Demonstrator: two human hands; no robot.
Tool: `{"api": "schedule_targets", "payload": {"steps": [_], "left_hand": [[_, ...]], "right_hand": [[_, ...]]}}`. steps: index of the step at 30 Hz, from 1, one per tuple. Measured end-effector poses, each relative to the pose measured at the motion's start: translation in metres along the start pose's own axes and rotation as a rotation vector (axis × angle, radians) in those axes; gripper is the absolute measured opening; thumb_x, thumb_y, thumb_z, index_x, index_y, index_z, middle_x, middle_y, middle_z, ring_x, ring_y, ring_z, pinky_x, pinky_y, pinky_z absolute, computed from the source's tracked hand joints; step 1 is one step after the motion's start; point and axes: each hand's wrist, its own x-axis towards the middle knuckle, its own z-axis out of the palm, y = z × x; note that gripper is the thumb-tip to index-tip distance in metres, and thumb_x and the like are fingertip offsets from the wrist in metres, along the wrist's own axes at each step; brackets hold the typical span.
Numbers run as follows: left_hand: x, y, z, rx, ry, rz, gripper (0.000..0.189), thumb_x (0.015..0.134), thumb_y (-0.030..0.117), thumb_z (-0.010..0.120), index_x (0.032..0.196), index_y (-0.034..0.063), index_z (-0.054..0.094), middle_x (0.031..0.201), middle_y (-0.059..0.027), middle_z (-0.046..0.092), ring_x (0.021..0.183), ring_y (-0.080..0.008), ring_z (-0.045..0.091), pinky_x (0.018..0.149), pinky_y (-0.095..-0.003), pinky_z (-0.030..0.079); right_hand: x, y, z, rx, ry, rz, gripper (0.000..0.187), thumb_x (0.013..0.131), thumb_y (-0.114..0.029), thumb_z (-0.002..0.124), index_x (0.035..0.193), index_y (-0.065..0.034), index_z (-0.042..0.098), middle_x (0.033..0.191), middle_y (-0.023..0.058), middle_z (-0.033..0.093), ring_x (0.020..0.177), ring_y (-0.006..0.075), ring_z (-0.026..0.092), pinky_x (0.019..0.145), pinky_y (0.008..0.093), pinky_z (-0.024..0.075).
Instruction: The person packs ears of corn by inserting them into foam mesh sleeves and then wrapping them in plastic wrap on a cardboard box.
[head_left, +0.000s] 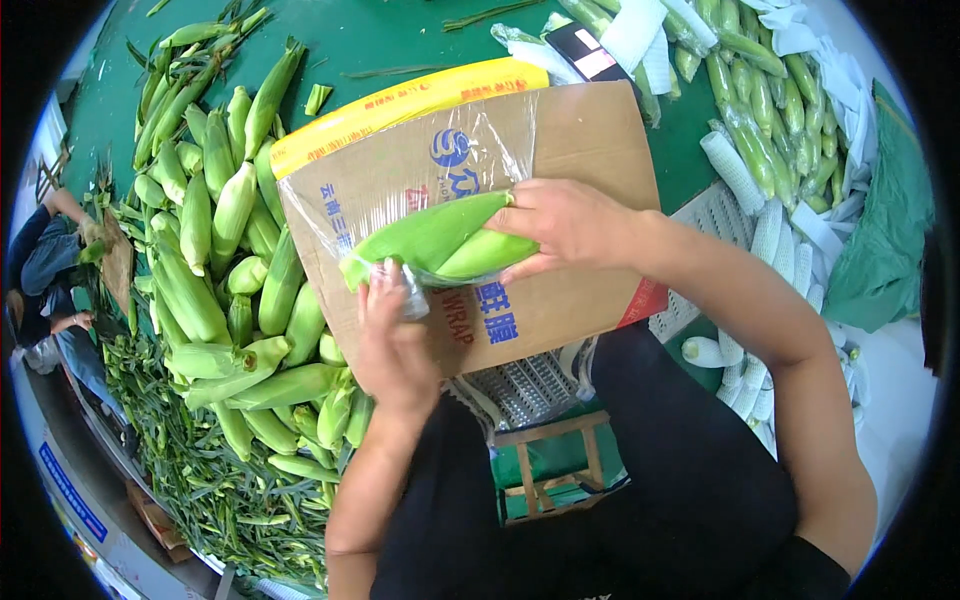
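Note:
Two ears of corn (430, 236) in green husks, side by side, lie tilted over a brown cardboard box panel (592, 142) that bears printing. My right hand (566, 225) grips their right end, with the thumb and fingers around the husks. At the left end, my left hand (394, 330) is slightly blurred. Its fingertips press on clear plastic film (415, 292) that is bunched against the corn. More film stretches over the cardboard from a yellow printed strip (352, 124) along its far edge.
A large pile of unwrapped corn (225, 217) lies left, above loose leaf trimmings (217, 480). Film-wrapped ears (772, 112) and white foam net sleeves (780, 232) lie right. A phone (589, 52) rests behind the cardboard. Another person (49, 262) sits far left. A wooden stool (555, 465) shows below.

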Motion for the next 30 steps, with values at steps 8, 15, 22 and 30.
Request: {"api": "schedule_targets", "payload": {"steps": [8,15,22,30], "left_hand": [[0.205,-0.032,0.019,0.735,0.104,0.159,0.057,0.092,0.047,0.062,0.136,0.0117,0.054,0.114,-0.0132,0.065,0.107,-0.0346,0.062,0.101,-0.0484,0.042],[0.165,-0.013,0.009,0.588,-0.208,0.352,0.073,0.072,0.036,0.082,0.132,0.0058,0.055,0.134,-0.0152,0.058,0.134,-0.0314,0.047,0.114,-0.0484,0.033],[0.081,0.015,-0.008,0.58,-0.347,0.448,0.056,0.071,0.012,0.068,0.126,0.0095,0.058,0.117,-0.0054,0.067,0.09,-0.0234,0.067,0.077,-0.0357,0.054],[0.105,0.046,-0.018,0.19,-1.165,-0.018,0.06,0.064,0.02,0.075,0.119,0.0026,0.058,0.098,-0.0227,0.068,0.094,-0.0411,0.065,0.084,-0.0485,0.052]], "right_hand": [[0.096,0.03,-0.01,-0.397,0.73,0.073,0.058,0.08,-0.051,0.073,0.112,-0.0038,0.061,0.106,0.0147,0.058,0.099,0.0308,0.061,0.08,0.0411,0.0521],[0.104,0.034,-0.019,-0.275,0.1,0.17,0.066,0.075,-0.045,0.079,0.122,-0.0047,0.056,0.117,0.0163,0.063,0.105,0.0379,0.063,0.09,0.0463,0.0516],[0.057,-0.033,-0.036,0.52,-0.56,0.367,0.079,0.089,-0.068,0.058,0.12,0.0045,0.058,0.112,0.0287,0.065,0.106,0.0411,0.064,0.093,0.0452,0.05],[0.081,0.018,0.029,-0.306,-0.035,-0.116,0.066,0.094,-0.061,0.049,0.151,-0.0297,0.04,0.161,-0.0043,0.029,0.151,0.0193,0.019,0.12,0.0611,0.0133]]}}
